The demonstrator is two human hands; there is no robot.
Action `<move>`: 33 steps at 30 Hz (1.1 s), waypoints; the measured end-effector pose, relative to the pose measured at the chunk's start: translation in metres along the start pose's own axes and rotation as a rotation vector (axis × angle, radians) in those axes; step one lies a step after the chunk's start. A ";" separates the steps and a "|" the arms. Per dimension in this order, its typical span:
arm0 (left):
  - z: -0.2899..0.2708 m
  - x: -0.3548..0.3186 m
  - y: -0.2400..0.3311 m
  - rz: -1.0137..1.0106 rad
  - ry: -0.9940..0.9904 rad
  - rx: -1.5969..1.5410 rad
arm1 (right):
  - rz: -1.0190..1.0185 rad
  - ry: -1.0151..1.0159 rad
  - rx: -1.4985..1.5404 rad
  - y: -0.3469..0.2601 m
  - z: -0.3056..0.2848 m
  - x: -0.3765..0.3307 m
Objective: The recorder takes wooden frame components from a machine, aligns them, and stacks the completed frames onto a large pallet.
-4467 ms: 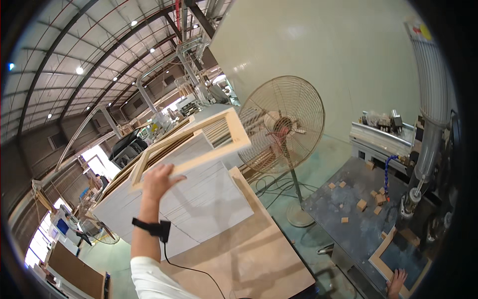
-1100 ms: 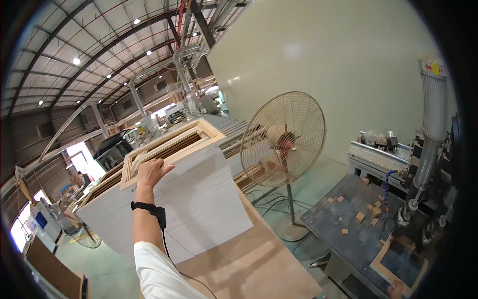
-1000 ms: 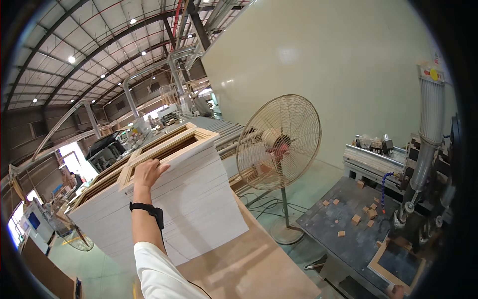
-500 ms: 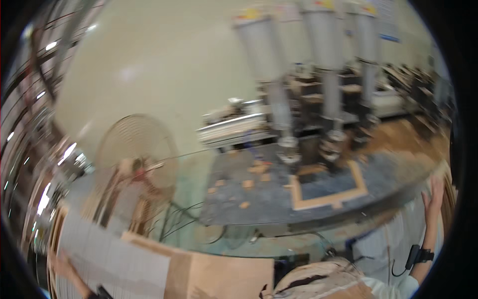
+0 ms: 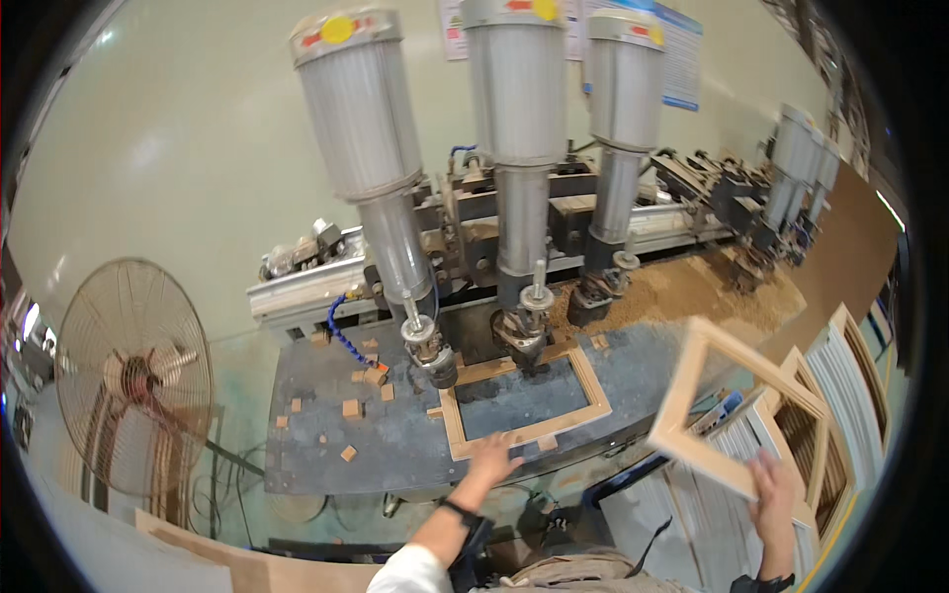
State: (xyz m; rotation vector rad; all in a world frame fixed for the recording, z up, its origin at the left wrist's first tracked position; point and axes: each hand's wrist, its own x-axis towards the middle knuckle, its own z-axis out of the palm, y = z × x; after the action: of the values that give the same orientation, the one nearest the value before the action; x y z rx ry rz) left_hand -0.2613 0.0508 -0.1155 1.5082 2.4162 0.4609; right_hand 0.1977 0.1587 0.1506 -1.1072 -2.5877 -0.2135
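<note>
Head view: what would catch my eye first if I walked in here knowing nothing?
Three big grey cylinders stand upright over a dark machine table, at top centre. Under them a wooden frame lies flat on the table, with the left hand on its near edge. At right, the right hand holds a second frame tilted in the air, and a round fan stands at far left.

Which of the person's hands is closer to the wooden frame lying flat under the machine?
Left. The left hand touches the near edge of the flat frame; the right hand is off to the right, holding a second frame up.
</note>
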 end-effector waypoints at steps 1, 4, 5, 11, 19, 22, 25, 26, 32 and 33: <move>0.027 0.021 0.004 -0.003 -0.005 0.081 | 0.004 -0.109 0.114 -0.014 0.001 0.016; 0.074 0.045 0.011 -0.132 -0.068 0.108 | -0.229 -0.467 0.083 -0.059 -0.010 0.091; 0.085 0.044 0.010 -0.128 -0.014 0.168 | -0.259 -0.473 0.079 -0.070 -0.002 0.109; 0.129 -0.010 -0.005 0.212 0.430 0.026 | -0.605 -0.643 0.161 -0.122 0.166 0.186; -0.004 -0.167 0.046 0.150 -0.233 0.001 | -0.781 -0.275 0.415 -0.139 0.354 0.197; -0.062 -0.237 0.065 -0.150 -0.340 0.061 | -0.775 -0.294 0.465 -0.152 0.383 0.201; -0.087 -0.316 0.075 -0.405 -0.244 0.150 | -0.752 -0.286 0.500 -0.167 0.416 0.199; -0.088 -0.345 0.083 -0.482 -0.242 0.154 | -0.763 -0.255 0.527 -0.172 0.431 0.194; -0.052 -0.484 0.092 -1.039 0.338 0.202 | -0.734 -0.306 0.500 -0.168 0.452 0.196; -0.045 -0.511 0.085 -1.082 0.354 0.214 | -0.726 -0.307 0.469 -0.168 0.457 0.193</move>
State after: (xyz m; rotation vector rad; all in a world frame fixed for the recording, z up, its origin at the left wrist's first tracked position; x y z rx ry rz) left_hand 0.0115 -0.3807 -0.0158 -0.0137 3.1405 0.2201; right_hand -0.1543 0.2917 -0.2134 -0.0163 -2.9722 0.4204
